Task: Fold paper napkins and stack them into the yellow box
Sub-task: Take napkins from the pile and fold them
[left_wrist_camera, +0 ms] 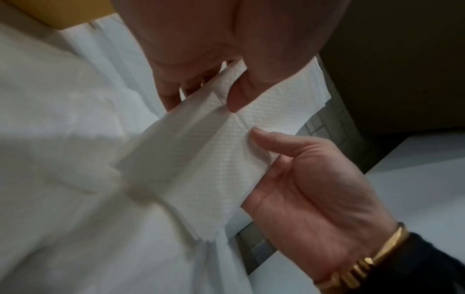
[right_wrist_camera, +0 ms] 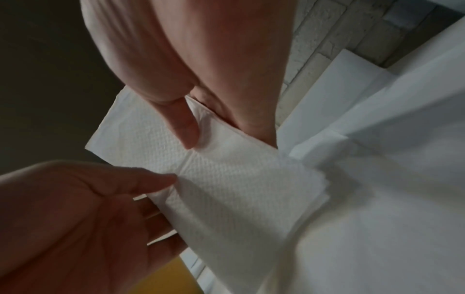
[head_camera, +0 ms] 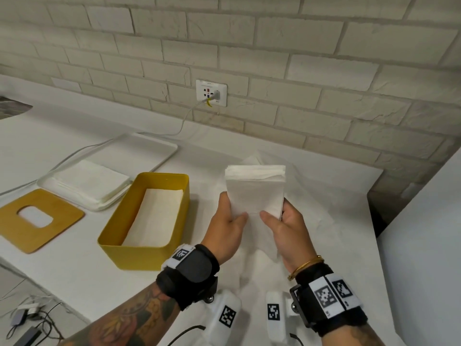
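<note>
Two bare forearms, both tattooed; the left arm (head_camera: 139, 318) carries a large colourful design. Each wrist wears a black strap with white bands printed with black square codes. A white camera block (head_camera: 225, 314) with a code hangs under each wrist. The right wrist wears a gold bangle (head_camera: 305, 267).

I see a white table (head_camera: 74, 275) running along the brick wall, with the open yellow box (head_camera: 139, 248) standing on it and a wooden lid (head_camera: 37, 236) with an oval cut-out lying flat well to the box's left. Behind them sits a white tray (head_camera: 159, 151), and a white cable (head_camera: 82, 151) trails across the surface beside it. To the right of the box, a spread sheet of white paper (head_camera: 331, 221) covers the table.
</note>
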`<state>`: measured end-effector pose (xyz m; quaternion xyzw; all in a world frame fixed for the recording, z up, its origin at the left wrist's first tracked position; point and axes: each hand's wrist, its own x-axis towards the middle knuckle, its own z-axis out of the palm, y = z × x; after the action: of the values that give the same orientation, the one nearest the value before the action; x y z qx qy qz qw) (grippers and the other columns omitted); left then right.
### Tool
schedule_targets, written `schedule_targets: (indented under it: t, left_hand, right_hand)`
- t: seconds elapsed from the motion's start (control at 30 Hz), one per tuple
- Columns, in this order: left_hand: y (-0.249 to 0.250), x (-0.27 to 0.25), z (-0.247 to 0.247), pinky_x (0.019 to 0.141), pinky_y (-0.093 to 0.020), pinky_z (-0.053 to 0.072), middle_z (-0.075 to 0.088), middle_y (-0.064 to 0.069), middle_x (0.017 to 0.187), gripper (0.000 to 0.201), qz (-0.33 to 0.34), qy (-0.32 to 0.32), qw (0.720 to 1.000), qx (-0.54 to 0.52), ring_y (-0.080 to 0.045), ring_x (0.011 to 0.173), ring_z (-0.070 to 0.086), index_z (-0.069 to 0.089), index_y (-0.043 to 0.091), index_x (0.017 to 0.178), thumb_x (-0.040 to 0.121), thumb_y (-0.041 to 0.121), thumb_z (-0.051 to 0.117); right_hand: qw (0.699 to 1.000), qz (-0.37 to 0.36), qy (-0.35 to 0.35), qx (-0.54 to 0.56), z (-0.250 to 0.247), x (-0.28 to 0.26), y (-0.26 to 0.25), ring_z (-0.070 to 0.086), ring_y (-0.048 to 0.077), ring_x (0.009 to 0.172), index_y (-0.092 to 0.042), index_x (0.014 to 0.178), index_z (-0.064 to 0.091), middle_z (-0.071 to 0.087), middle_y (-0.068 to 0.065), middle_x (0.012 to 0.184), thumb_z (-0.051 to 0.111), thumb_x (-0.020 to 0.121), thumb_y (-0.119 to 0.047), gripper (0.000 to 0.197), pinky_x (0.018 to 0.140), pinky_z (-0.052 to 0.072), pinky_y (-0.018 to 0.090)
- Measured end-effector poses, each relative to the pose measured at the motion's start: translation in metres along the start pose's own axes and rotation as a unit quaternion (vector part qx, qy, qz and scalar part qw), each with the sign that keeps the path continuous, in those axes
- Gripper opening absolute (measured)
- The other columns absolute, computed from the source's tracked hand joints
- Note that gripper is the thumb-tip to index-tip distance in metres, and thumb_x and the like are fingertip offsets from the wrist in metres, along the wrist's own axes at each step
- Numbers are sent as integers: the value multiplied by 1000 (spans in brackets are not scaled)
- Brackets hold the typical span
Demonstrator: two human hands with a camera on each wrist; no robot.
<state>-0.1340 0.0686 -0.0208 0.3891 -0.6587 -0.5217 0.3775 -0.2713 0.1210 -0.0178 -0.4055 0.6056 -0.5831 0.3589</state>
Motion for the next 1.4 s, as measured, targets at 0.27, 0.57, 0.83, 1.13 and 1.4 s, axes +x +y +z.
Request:
schedule_targets:
  t: [0.27,0.57,0.83,1.13,1.4]
  left_hand:
    - [48,10,-81,86,-37,60,62,2,110,33,2,73,997,2,-12,94,66,43,24,128,101,12,58]
    - [-2,-6,-237,86,-40,57,67,-1,110,18,-141,153,940,271,-22,98,65,62,27,119,104,29,51]
    - [-38,-21,-250,63,-37,63,74,-6,83,28,-166,72,959,216,-23,68,71,72,21,104,104,39,50]
    - [-56,-23,-252,57,-22,54,73,-11,76,23,-108,81,972,191,-21,58,66,71,23,101,105,34,51]
    - [-60,-22,-255,62,-23,56,72,-4,77,27,-77,57,972,214,-15,59,67,69,22,104,106,36,46]
  right_hand:
    - [995,-37,-87,12,50,27,-55,71,22,107,-27,113,64,75,-2,113,62,88,-23,26,97,55,51]
    - [982,86,-159,-57,139,62,-47,70,26,106,-17,109,66,74,4,112,53,97,2,26,99,55,50]
    - [962,153,-179,-139,211,62,-29,60,22,105,-24,138,32,59,1,115,47,91,5,58,97,54,48]
    - [942,206,-151,-218,240,54,-18,54,38,122,-14,156,17,49,20,137,46,95,5,70,98,48,44]
    - [940,260,-82,-204,251,54,-15,50,41,129,-9,156,18,44,23,145,39,101,2,59,100,46,46]
